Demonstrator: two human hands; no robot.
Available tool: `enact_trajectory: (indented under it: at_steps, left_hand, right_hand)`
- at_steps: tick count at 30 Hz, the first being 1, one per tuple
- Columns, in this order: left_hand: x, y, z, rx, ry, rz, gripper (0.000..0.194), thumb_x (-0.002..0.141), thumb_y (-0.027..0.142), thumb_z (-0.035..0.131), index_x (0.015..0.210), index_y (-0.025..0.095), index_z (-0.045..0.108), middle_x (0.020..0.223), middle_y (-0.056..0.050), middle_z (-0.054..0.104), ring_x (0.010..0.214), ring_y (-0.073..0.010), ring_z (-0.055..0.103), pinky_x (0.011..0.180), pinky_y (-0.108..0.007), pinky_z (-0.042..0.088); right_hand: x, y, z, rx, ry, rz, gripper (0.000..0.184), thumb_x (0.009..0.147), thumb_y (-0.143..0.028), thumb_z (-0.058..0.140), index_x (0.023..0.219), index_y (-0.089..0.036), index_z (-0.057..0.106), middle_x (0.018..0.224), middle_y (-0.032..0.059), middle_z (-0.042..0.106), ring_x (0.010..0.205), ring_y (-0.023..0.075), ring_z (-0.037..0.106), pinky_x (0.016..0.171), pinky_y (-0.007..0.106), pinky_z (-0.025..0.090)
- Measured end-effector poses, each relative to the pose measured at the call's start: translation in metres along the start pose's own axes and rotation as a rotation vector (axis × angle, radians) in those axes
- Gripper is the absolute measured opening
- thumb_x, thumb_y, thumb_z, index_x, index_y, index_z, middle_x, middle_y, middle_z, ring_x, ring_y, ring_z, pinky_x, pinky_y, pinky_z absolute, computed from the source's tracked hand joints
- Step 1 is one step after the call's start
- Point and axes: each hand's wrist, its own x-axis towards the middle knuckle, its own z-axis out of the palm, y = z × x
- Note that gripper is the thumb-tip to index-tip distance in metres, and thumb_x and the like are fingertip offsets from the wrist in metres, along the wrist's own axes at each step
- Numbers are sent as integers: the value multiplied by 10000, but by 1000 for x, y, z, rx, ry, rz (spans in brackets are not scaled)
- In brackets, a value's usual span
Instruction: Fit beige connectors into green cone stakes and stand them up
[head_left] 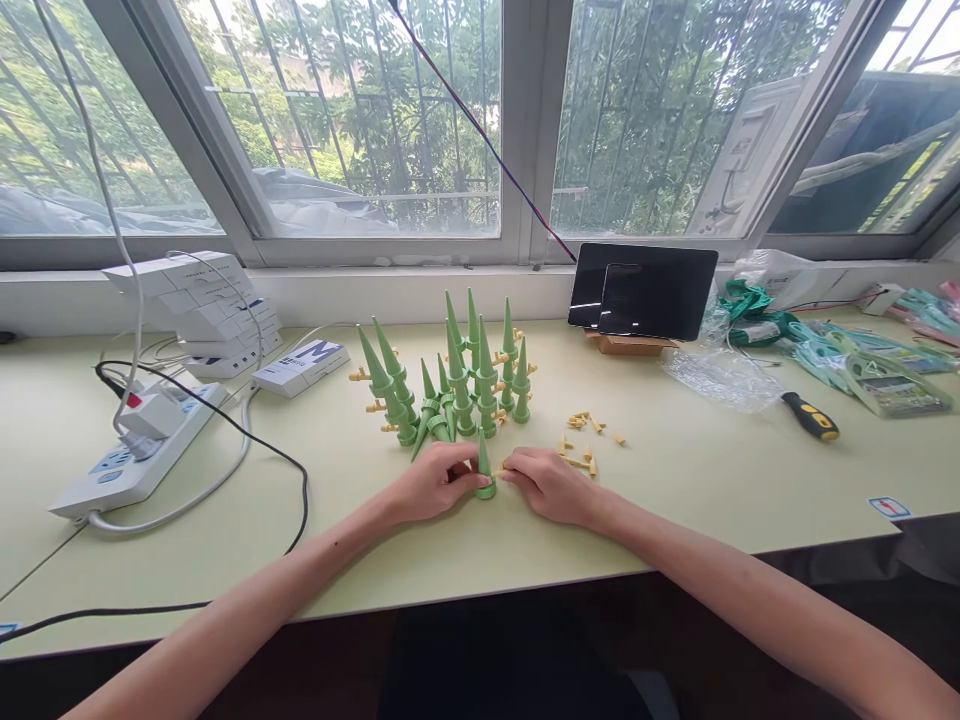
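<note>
Facing a yellow-green worktop (405, 570), with a black tablet (667, 290) propped at the back and a cluster of green spikes (486, 380) in the middle; reaching forward with the left hand (431, 482) and the right hand (551, 485) — slightly apart, clamped respectively on an upright green spike (484, 466) before the cluster and a yellow nozzle (500, 473) at its side, with loose yellow nozzles (596, 425) beyond the right hand

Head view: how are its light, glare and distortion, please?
In the head view, daylight fills the windows, its brightest patches washed out; small white glints mark the dark screen; the window frames splay outward toward the top, like wide-angle distortion; the hands show no obvious motion blur.
</note>
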Motion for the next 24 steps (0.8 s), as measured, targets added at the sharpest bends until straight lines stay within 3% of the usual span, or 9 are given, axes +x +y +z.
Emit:
enact_trajectory:
  at_steps: [9, 16, 24]
  left_hand:
    - [0, -1, 0, -45, -22, -5, 207, 912, 310, 569, 825, 132, 629, 585, 27, 492, 522, -83, 394, 485, -204, 292]
    - [0, 1, 0, -39, -6, 16, 186, 900, 289, 580, 829, 130, 646, 626, 12, 512, 540, -84, 411, 490, -201, 307]
    - [1, -2, -1, 1, -4, 36, 211, 915, 317, 571, 827, 138, 638, 614, 22, 469, 535, -86, 370, 501, -218, 292]
  right_hand:
    - [-1, 0, 1, -27, 27, -19, 257, 1000, -223, 422, 774, -181, 537, 741, 34, 555, 635, 145, 487, 608, 263, 386]
    - [-1, -1, 0, -29, -31, 19, 234, 976, -184, 440, 747, -188, 488, 707, 16, 529, 604, 138, 453, 595, 262, 372]
    - [1, -2, 1, -15, -19, 58, 223, 987, -202, 441, 779, -181, 518, 746, 34, 567, 657, 153, 509, 637, 274, 400]
